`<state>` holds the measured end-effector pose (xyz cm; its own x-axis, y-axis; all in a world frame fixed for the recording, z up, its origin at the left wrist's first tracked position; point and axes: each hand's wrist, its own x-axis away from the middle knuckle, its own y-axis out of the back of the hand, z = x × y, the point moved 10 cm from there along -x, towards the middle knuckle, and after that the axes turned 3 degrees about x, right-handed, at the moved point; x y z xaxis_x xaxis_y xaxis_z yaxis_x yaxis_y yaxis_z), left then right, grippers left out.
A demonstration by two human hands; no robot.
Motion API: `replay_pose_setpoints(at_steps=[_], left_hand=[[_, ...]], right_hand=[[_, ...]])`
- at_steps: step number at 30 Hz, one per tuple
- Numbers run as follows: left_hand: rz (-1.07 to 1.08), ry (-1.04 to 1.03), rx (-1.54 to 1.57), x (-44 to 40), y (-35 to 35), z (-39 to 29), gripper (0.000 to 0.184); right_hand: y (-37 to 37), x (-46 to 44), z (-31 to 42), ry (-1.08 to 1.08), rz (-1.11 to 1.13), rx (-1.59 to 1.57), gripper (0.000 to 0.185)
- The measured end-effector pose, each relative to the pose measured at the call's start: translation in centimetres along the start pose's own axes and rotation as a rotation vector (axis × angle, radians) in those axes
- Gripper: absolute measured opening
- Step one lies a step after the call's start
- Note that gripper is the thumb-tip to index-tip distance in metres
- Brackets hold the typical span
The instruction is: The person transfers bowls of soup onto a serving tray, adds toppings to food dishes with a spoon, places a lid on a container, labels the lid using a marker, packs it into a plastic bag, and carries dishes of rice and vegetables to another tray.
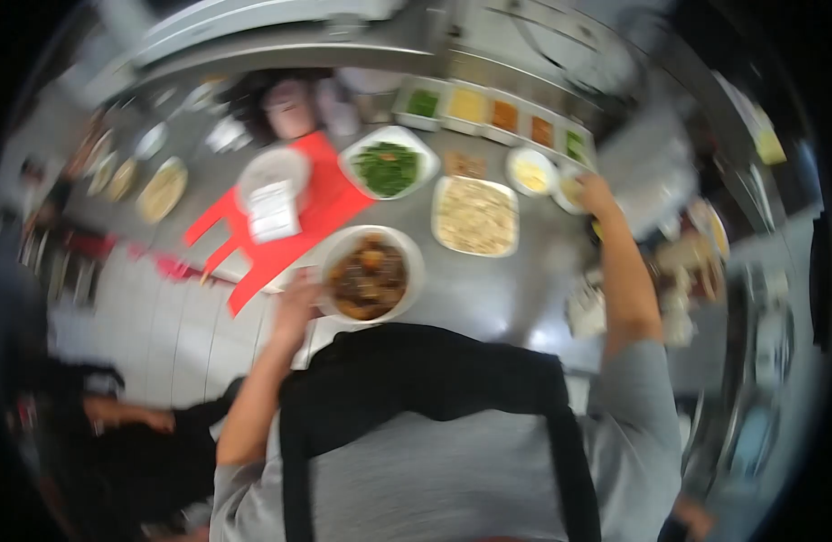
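Observation:
A white round bowl of dark brown stew with chunks is at the front edge of the steel counter. My left hand holds it by its left side, fingers against the wall. My right hand reaches out to a small white bowl with pale contents at the right. Its fingers are bunched at that bowl; what they grip, if anything, is hidden. Just left of it stands another small white bowl with yellow bits. A square white dish of pale shreds lies between my hands.
Behind are a dish of chopped greens and a row of topping containers. A red plastic bag lies left, with a lidded tub bearing a white slip. Another person's arm shows lower left.

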<state>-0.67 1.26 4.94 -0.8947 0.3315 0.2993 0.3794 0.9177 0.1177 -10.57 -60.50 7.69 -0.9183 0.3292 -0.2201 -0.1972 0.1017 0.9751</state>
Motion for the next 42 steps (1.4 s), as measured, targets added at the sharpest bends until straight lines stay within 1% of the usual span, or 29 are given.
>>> replay_pose_setpoints(at_steps=[1, 2, 3, 4, 5, 6, 7, 10, 11, 13, 14, 17, 20, 22, 23, 24, 25, 26, 27, 29, 30, 32, 35, 37, 39, 42], left_hand=[[0.104, -0.06, 0.185, 1.0, -3.5, -0.4, 0.029], [0.195, -0.253, -0.035, 0.0, -5.6, 1.9, 0.025], [0.183, 0.036, 0.129, 0.6, -7.9, 3.2, 0.029], [0.147, -0.053, 0.047, 0.8, -9.4, 2.6, 0.027], [0.037, -0.15, -0.031, 1.2, -10.2, 2.1, 0.027], [0.019, -0.162, 0.026, 1.8, -11.0, 1.9, 0.026], [0.014, -0.175, 0.08, 2.6, -11.4, 1.6, 0.026], [-0.045, -0.248, 0.016, 4.3, -10.6, 2.5, 0.025], [-0.046, -0.231, 0.052, 4.8, -10.1, 3.1, 0.025], [-0.039, -0.207, 0.115, 6.8, -8.0, 2.8, 0.025], [-0.008, -0.088, 0.154, 7.7, -7.6, 3.4, 0.025], [-0.113, -0.055, 0.288, 9.7, -5.4, 6.1, 0.025], [-0.199, -0.034, 0.399, 12.0, -3.9, 7.0, 0.024], [-0.24, -0.044, 0.409, 12.8, -3.0, 7.0, 0.022], [-0.266, -0.055, 0.376, 12.9, -2.4, 7.5, 0.02], [-0.265, -0.061, 0.381, 13.4, -2.3, 7.0, 0.019], [-0.289, -0.051, 0.424, 14.0, -2.2, 6.5, 0.017], [-0.294, -0.044, 0.421, 14.0, -2.0, 6.5, 0.016], [-0.3, -0.034, 0.414, 14.1, -1.8, 6.7, 0.019], [-0.292, -0.013, 0.44, 14.1, -1.8, 7.5, 0.022], [-0.28, -0.006, 0.437, 14.0, -2.0, 7.6, 0.023], [-0.272, 0.003, 0.425, 14.1, -2.0, 7.4, 0.026], [-0.274, 0.001, 0.424, 13.9, -2.1, 6.9, 0.027], [-0.268, 0.011, 0.421, 13.7, -2.3, 6.6, 0.029], [-0.261, 0.01, 0.414, 13.6, -2.6, 6.2, 0.029], [-0.256, 0.019, 0.416, 13.4, -3.1, 5.9, 0.028]], right_hand=[[-1.8, -0.7, 0.5, 0.064, 0.134, 0.109, 0.026], [-3.4, -1.3, 0.2, 0.023, 0.219, 0.157, 0.029], [-4.0, -1.6, 0.9, 0.165, 0.138, 0.169, 0.034], [-4.1, -1.7, 0.0, 0.175, 0.014, 0.1, 0.034], [-6.0, -2.6, -1.4, 0.064, 0.147, 0.114, 0.032], [-5.2, -2.2, -1.8, -0.048, 0.131, 0.004, 0.024], [-4.6, -1.9, -1.3, -0.048, 0.131, -0.003, 0.021], [-3.1, -1.7, -0.6, -0.079, 0.156, 0.033, 0.018], [-3.0, -1.7, -0.6, -0.095, 0.166, 0.052, 0.017], [-3.4, -2.0, -0.3, -0.032, 0.09, 0.059, 0.016], [-3.7, -2.1, -0.4, -0.004, 0.052, 0.064, 0.016], [-3.7, -2.0, -0.6, -0.03, 0.064, -0.009, 0.017], [-5.2, -3.1, -2.4, 0.012, 0.033, 0.056, 0.019], [-5.5, -3.8, -4.3, -0.08, 0.013, 0.118, 0.021], [-7.8, -5.0, -7.1, -0.099, 0.019, 0.086, 0.023], [-7.4, -4.7, -7.4, -0.098, 0.018, 0.067, 0.024], [-6.5, -4.3, -6.9, -0.092, 0.016, 0.144, 0.023], [-6.5, -4.4, -7.7, -0.166, 0.068, 0.155, 0.024], [-4.9, -3.6, -6.4, -0.176, 0.111, 0.119, 0.022], [-5.5, -4.0, -8.4, -0.301, 0.083, -0.188, 0.019], [-4.7, -3.5, -8.3, -0.343, 0.102, -0.243, 0.018], [-1.8, -2.9, -5.4, -0.413, 0.137, -0.367, 0.016], [1.2, -3.5, -0.6, -0.257, 0.06, -1.103, 0.016], [6.8, -1.5, 7.7, -0.199, 0.113, -1.19, 0.018], [9.3, 0.4, 15.5, -0.009, 0.263, -1.204, 0.019], [9.4, 4.0, 25.6, 0.263, 0.498, -0.938, 0.021]])
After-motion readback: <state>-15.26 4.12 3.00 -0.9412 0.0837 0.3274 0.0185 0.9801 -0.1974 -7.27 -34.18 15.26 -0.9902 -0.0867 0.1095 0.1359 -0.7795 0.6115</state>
